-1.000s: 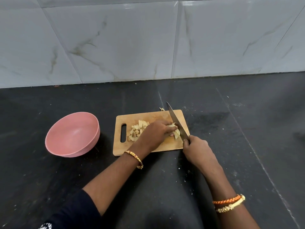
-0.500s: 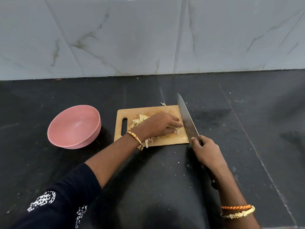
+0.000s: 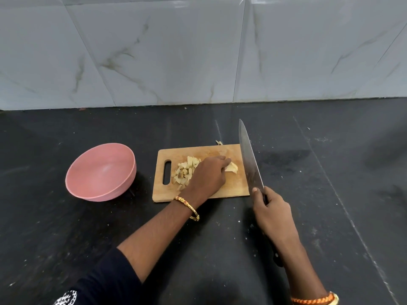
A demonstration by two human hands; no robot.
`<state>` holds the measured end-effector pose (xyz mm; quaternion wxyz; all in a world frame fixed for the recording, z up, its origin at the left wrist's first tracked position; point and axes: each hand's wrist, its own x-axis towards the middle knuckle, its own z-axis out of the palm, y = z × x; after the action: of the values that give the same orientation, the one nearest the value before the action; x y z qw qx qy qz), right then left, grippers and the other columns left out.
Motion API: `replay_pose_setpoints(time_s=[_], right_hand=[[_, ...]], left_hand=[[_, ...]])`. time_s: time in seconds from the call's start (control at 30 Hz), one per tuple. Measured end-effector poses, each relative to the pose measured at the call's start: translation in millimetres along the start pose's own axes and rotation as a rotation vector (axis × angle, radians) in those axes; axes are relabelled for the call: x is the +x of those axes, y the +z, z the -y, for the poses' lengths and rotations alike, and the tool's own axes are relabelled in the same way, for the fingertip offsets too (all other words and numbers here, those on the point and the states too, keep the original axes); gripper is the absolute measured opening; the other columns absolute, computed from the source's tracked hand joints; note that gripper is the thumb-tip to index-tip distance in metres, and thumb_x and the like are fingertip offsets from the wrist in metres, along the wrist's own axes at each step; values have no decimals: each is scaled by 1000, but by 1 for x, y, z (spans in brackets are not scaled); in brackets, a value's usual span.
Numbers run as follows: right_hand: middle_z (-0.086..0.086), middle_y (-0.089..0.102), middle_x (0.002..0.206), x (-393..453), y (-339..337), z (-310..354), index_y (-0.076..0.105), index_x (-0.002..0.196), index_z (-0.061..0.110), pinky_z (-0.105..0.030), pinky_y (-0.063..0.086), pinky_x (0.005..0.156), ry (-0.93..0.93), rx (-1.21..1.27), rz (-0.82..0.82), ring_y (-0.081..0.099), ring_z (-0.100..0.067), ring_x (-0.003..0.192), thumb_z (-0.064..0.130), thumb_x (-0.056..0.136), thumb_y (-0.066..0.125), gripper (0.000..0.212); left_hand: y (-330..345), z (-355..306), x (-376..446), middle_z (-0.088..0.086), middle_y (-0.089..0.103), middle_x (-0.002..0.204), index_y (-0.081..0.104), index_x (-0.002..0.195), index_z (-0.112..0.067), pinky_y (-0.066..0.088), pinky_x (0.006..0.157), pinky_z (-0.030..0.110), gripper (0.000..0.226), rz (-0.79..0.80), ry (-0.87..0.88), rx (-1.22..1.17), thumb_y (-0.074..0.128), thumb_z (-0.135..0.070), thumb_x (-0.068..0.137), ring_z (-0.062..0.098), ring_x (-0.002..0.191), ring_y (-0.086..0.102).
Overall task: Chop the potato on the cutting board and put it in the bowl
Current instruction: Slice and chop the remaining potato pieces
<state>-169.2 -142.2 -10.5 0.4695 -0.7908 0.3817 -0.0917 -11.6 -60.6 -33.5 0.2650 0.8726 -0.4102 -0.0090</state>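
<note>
A wooden cutting board (image 3: 231,190) lies on the black counter. On its left half sits a pile of chopped potato pieces (image 3: 185,171); a larger uncut potato piece (image 3: 232,167) lies near the board's right side. My left hand (image 3: 207,176) rests over the board, its fingertips holding that larger piece. My right hand (image 3: 272,213) grips the handle of a long knife (image 3: 250,157), whose blade hangs just off the board's right edge, tip pointing away from me. A pink bowl (image 3: 101,170) stands to the left of the board with nothing in it.
One stray potato scrap (image 3: 219,142) lies on the counter just behind the board's far edge. A marble-tiled wall (image 3: 198,51) rises at the back of the counter.
My right hand has drawn the knife off the potato and moved it right, past the board's edge. My left hand stays on the potato, shifting its fingers over the larger piece.
</note>
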Motion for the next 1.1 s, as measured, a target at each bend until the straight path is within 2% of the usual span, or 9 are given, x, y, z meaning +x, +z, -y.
replay_pose_setpoints(time_s=[0.07, 0.17, 0.33, 0.43, 0.57, 0.7, 0.87, 0.97, 1.1], right_hand=[[-2, 48, 59, -6, 8, 2, 48, 72, 6, -20, 37, 49, -23, 0, -25, 43, -15, 53, 33, 99, 43, 38], [-6, 56, 62, -9, 21, 4, 49, 74, 12, -35, 46, 59, -17, -16, -23, 53, -21, 57, 36, 99, 40, 36], [-7, 56, 67, -4, 32, 7, 39, 69, 20, -37, 47, 62, -6, -73, -47, 54, -25, 61, 35, 100, 38, 34], [-6, 53, 69, 0, 35, 10, 40, 75, 18, -33, 43, 60, 15, -129, -40, 50, -19, 61, 34, 101, 35, 31], [-6, 52, 74, 2, 37, 16, 42, 86, 15, -34, 45, 64, 19, -205, -21, 55, -28, 71, 34, 101, 31, 27], [-2, 45, 72, 7, 37, 25, 41, 92, 13, -35, 42, 68, 43, -294, 6, 50, -29, 76, 31, 102, 28, 25], [-13, 57, 110, 9, 41, 40, 39, 108, 12, -34, 37, 71, 99, -444, 101, 54, -31, 94, 15, 99, 34, 11], [-13, 57, 119, 8, 45, 43, 39, 119, 10, -34, 37, 74, 136, -492, 143, 57, -31, 109, 11, 97, 38, 21], [-12, 55, 120, 5, 36, 41, 40, 120, 9, -34, 37, 74, 161, -542, 196, 55, -31, 109, 9, 96, 37, 25]], left_hand=[[-1, -1, -1, 7, 63, 124, 60, 123, -10, 48, 93, 39, 34, -7, 6, 15, 45, -6, 93, 26, 114, 57], [0, -3, -1, 7, 59, 129, 58, 127, -11, 48, 94, 39, 35, -1, 9, 81, 44, -14, 95, 26, 115, 57], [7, -3, -5, 3, 48, 141, 45, 137, -15, 42, 100, 36, 41, 23, -9, 162, 42, -24, 98, 26, 123, 49], [9, -5, -5, 5, 57, 130, 49, 134, -11, 44, 92, 35, 39, -17, 28, 209, 45, -20, 97, 28, 109, 57], [18, -8, -8, 9, 67, 107, 58, 124, -7, 50, 79, 36, 34, -89, 32, 339, 55, -20, 92, 26, 93, 64], [27, -7, -8, 8, 69, 98, 64, 115, -8, 53, 72, 33, 31, -138, 10, 392, 64, -20, 86, 23, 85, 65], [30, -7, -7, 6, 70, 92, 68, 108, -11, 52, 68, 30, 30, -201, 32, 437, 72, -18, 78, 20, 80, 66], [33, -6, -7, 6, 70, 93, 68, 107, -11, 52, 69, 31, 30, -221, 34, 429, 72, -19, 79, 20, 81, 66], [34, 0, -7, 6, 70, 99, 67, 111, -11, 51, 74, 32, 33, -216, 46, 386, 71, -11, 79, 21, 86, 66]])
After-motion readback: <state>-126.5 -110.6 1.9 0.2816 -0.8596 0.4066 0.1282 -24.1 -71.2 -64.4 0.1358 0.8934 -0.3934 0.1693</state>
